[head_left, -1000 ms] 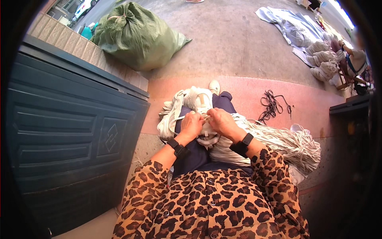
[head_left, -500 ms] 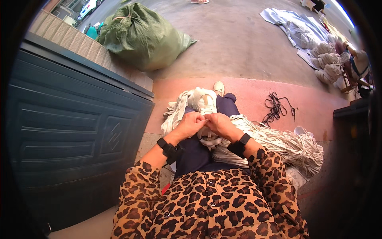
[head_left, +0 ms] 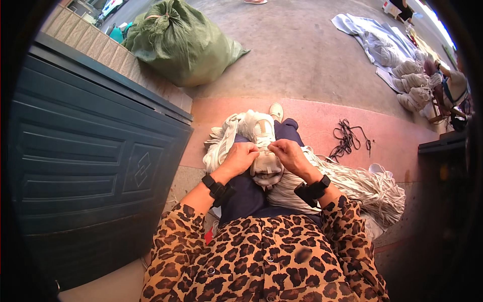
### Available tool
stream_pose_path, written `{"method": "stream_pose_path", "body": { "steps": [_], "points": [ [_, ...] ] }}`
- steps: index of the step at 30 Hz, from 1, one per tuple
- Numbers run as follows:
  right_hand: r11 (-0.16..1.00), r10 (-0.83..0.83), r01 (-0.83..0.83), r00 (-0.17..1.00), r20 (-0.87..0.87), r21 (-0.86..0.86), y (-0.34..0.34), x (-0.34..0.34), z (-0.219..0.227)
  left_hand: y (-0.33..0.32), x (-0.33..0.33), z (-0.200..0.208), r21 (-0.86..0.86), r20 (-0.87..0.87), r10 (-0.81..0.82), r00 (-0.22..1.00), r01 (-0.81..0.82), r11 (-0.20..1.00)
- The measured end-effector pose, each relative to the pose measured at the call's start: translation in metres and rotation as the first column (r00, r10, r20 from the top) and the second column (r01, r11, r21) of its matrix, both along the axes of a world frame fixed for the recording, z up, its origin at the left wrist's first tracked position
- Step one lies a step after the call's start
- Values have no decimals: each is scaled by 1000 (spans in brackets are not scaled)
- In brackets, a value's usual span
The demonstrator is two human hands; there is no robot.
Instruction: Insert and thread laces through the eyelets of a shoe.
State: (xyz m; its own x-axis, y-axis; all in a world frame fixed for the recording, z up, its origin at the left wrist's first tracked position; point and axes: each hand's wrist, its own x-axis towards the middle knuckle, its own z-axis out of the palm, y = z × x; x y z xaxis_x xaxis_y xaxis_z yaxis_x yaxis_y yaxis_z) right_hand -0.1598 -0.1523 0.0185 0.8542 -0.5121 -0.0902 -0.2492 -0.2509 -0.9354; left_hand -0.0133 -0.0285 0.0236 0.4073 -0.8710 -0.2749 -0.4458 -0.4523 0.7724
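On my lap rests a pale beige sneaker (head_left: 266, 165), its toe pointing away from me. My left hand (head_left: 243, 158) is at the left side of its lacing, thumb and fingers pinched on a thin white shoelace. From the right, my right hand (head_left: 290, 155) pinches at the same lacing, a small gap away from the left fingers. The fine lace ends between the fingertips are hard to make out. A thick bundle of long off-white laces (head_left: 357, 183) spreads from my right thigh to the floor. More white laces (head_left: 219, 146) hang over my left leg.
A dark blue-green panelled door (head_left: 75, 166) stands at my left. Beyond it sits a tied green sack (head_left: 186, 48). Black cords (head_left: 346, 138) lie tangled on the reddish floor. Far right, a person sits near white bundles (head_left: 415, 83) and a pale cloth (head_left: 354, 30).
My hands, which met over the sneaker, have drawn apart, the right one moving rightward. More of the sneaker's lacing and heel end shows between them.
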Motion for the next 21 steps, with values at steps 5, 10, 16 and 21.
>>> {"method": "stream_pose_path", "body": {
  "steps": [5,10,16,21],
  "points": [
    [999,12,-12,1000,-29,31,-6,-1,-10,-4,0,0,-48,96,8,995,-4,999],
    [998,29,-28,1000,-13,50,-6,0,-11,-7,2,-1,35,193,-68,979,62,997],
    [998,29,-30,999,33,47,-4,2,-13,-23,-6,1,151,543,-286,789,243,958],
    [990,23,-21,1000,-14,139,-4,3,-7,-36,-9,10,291,581,-401,709,278,915]
  ]
}}
